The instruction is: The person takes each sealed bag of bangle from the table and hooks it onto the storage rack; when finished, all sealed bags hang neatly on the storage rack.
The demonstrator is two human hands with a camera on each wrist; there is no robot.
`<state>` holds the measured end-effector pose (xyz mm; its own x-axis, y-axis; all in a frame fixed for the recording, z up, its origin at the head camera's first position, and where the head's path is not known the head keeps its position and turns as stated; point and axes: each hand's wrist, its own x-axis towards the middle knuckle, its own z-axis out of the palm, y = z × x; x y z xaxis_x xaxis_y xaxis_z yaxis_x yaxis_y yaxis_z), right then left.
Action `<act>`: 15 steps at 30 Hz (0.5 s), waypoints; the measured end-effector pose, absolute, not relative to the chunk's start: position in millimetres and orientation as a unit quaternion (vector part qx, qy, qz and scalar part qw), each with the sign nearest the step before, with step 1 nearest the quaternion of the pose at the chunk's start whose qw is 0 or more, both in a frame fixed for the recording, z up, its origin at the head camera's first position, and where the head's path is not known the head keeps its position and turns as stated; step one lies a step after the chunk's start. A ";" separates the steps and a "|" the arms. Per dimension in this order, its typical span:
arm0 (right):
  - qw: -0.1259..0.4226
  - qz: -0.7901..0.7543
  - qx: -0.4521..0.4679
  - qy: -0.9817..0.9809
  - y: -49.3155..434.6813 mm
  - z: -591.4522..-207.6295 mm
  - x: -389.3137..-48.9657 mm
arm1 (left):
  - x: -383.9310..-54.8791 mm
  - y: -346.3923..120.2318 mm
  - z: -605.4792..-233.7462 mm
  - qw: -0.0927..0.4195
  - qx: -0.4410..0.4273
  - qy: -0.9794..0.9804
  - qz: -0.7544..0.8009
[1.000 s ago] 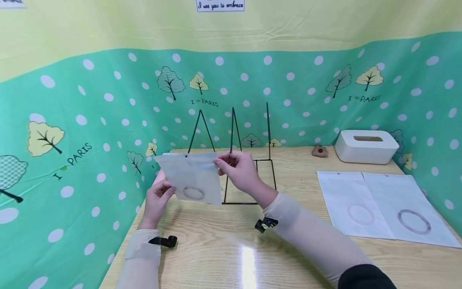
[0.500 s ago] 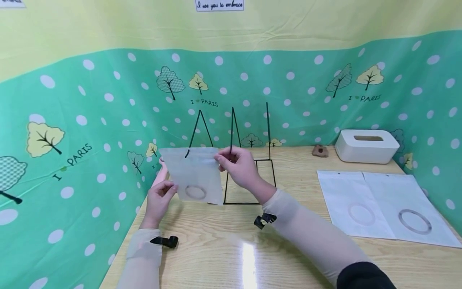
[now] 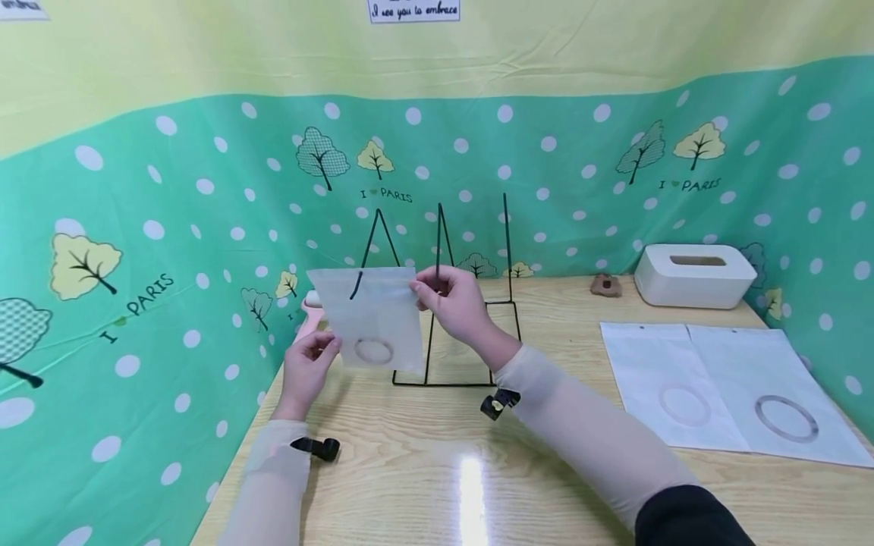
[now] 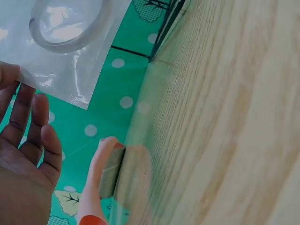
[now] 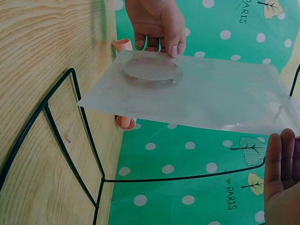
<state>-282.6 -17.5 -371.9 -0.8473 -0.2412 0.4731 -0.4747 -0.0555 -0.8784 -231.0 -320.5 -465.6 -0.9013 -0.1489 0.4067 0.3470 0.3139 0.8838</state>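
My left hand (image 3: 307,371) pinches the lower left edge of a clear plastic bag (image 3: 382,315) with a bangle (image 3: 374,362) inside. My right hand (image 3: 456,303) pinches the bag's upper right edge between thumb and fingers. The bag hangs upright in front of a black wire display rack (image 3: 464,385). One prong (image 3: 356,287) of the rack comes through the top of the bag, its tip showing on the near side. In the left wrist view the bangle (image 4: 70,48) sits near the bag's lower end.
Two more bags (image 3: 669,364) with bangles lie flat at the right of the table. Behind them stand a white tissue box (image 3: 693,288) and a small brown object (image 3: 605,286). A pink-handled roller (image 3: 311,318) stands behind my left hand. Patterned cloth surrounds the table.
Both hands have lifted the bag slightly and moved it toward the rack. More of the prong now sticks out in front of the bag than a second ago.
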 end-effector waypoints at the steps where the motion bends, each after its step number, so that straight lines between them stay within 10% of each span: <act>1: 0.086 0.678 0.262 -0.682 -17.6 -371.6 -284.0 | -230.5 -319.0 -462.6 0.215 -0.064 -0.785 -0.577; 15: 0.097 0.675 0.247 -0.689 -19.4 -371.2 -303.5 | -248.1 -312.1 -453.3 0.230 -0.039 -0.804 -0.547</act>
<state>-303.5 -19.4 -371.2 -0.8592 -0.2087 0.4672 -0.4713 -0.0329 -0.8814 -248.1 -312.1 -453.3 -0.8913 -0.1886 0.4123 0.3142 0.3989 0.8615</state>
